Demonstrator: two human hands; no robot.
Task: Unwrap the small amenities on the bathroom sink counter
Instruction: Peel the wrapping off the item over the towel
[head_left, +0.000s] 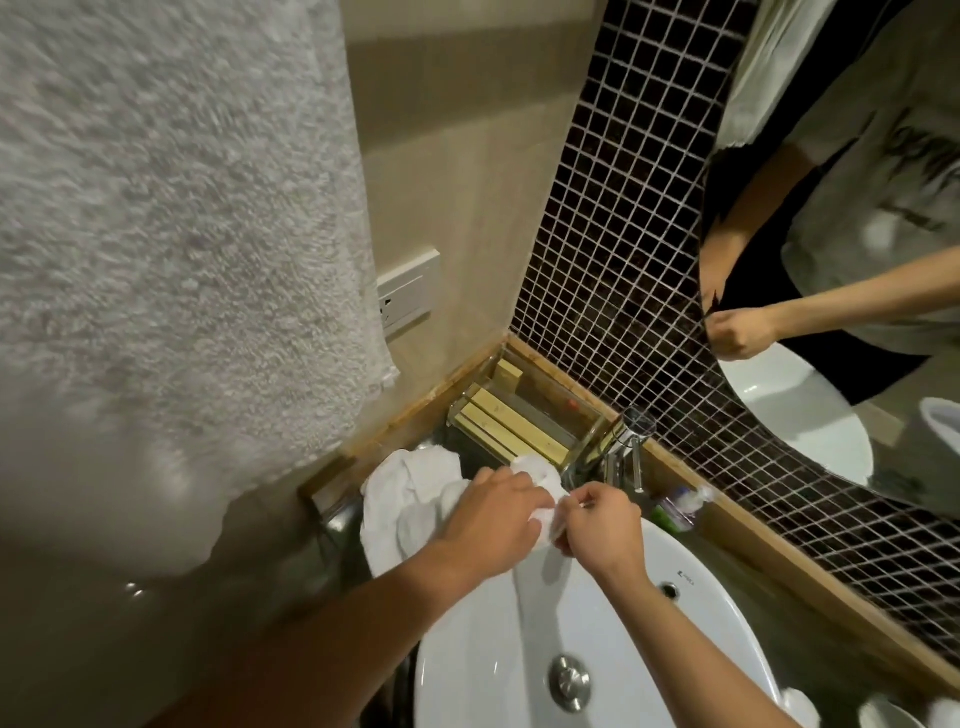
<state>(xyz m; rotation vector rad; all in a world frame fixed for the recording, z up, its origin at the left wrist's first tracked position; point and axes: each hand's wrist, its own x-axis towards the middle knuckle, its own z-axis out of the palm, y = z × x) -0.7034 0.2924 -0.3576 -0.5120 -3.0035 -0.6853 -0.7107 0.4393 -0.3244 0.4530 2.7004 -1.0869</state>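
Over the far rim of the white basin (467, 654), both of my hands grip one small white wrapped amenity (543, 486). My left hand (491, 519) closes on its left side. My right hand (597, 525) pinches the wrapper's right edge between thumb and fingers. The two hands nearly touch. Most of the amenity is hidden by my fingers, so I cannot tell what is inside it. A clear acrylic tray (524, 415) in the counter's corner holds yellowish boxed amenities (511, 423).
A crumpled white cloth (405, 499) lies left of the basin. A chrome tap (626, 457) stands behind the hands, with a small plastic-wrapped item (680, 506) to its right. A large towel (171, 234) hangs at left. A wall socket (408, 293) and mirror (857, 208) sit above.
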